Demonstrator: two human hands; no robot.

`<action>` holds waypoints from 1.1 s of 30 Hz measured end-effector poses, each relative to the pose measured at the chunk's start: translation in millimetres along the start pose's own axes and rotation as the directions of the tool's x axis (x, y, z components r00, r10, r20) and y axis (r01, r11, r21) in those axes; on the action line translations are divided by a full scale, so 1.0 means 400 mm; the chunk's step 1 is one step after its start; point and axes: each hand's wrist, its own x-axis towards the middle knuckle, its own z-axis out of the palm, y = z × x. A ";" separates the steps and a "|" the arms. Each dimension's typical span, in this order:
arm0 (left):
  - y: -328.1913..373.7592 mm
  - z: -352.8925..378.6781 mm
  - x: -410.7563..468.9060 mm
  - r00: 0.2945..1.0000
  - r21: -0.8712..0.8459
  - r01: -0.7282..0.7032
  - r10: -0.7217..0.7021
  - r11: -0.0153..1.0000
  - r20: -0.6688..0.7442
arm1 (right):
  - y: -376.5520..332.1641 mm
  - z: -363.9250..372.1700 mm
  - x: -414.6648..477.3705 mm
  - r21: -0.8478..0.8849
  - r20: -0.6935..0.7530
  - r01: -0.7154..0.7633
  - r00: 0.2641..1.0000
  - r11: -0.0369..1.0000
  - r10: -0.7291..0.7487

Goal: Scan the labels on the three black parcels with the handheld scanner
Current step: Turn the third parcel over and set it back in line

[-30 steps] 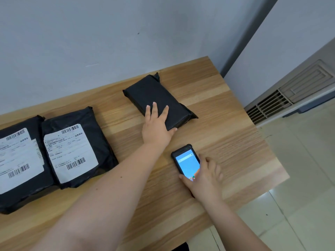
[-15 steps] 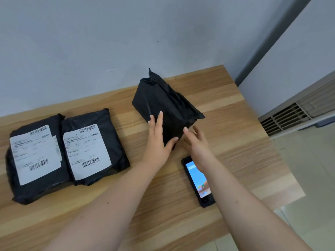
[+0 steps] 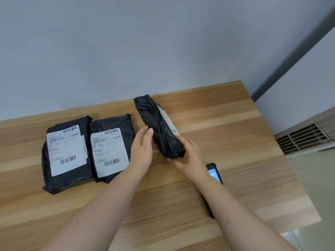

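Standing on its long edge between both hands, the third black parcel (image 3: 159, 129) is held partway through a turn, with a strip of its white label (image 3: 167, 117) just showing along the far right side. The left hand (image 3: 143, 149) is pressed flat against the parcel's left face with fingers extended, while the right hand (image 3: 188, 154) is cupped under and around its near end, so both are closed on the same package. No scan of this parcel can be judged to be done, since its label is not yet turned upward and the handheld scanner (image 3: 214, 173) is lying unheld on the wooden table (image 3: 235, 142), screen lit, just beside and partly hidden under the right forearm. Two other black parcels (image 3: 87, 151) are laid side by side at the left, touching each other, with their labels and barcodes facing up; whether they have already been scanned cannot be told. What is left, as a judgement, is at least the laying down of the held parcel label-up and the picking up of the scanner. Nothing is seen blocking the bare table to the right, though the scanner is lying near the table's front right edge. A vent grille (image 3: 308, 138) is seen beyond the table at the right.
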 end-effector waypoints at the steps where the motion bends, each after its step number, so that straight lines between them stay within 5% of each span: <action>1: 0.015 -0.006 0.005 1.000 0.066 0.004 -0.002 0.998 -0.021 | 0.002 0.002 -0.001 -0.013 0.047 0.013 0.999 1.000 -0.013; 4: 0.034 -0.018 0.026 0.998 0.209 0.027 -0.016 0.977 -0.055 | -0.002 0.002 0.006 0.015 0.150 0.013 0.989 1.000 -0.016; 8: 0.009 -0.038 0.053 0.995 0.246 0.068 -0.046 0.967 -0.094 | 0.006 0.003 0.047 0.133 0.063 -0.202 0.979 0.970 0.195; 13: -0.017 -0.052 0.072 0.998 0.302 0.043 -0.029 0.952 -0.048 | 0.021 0.007 0.067 0.456 0.199 -0.520 0.851 0.722 0.487; 21: -0.029 -0.050 0.091 0.995 0.523 -0.033 0.080 0.852 -0.066 | 0.030 0.019 0.055 0.526 0.154 -0.472 0.871 0.708 0.466; 33: -0.007 -0.070 0.089 0.996 0.422 0.040 -0.002 0.906 -0.091 | -0.009 -0.007 0.068 0.479 0.187 -0.493 0.866 0.726 0.464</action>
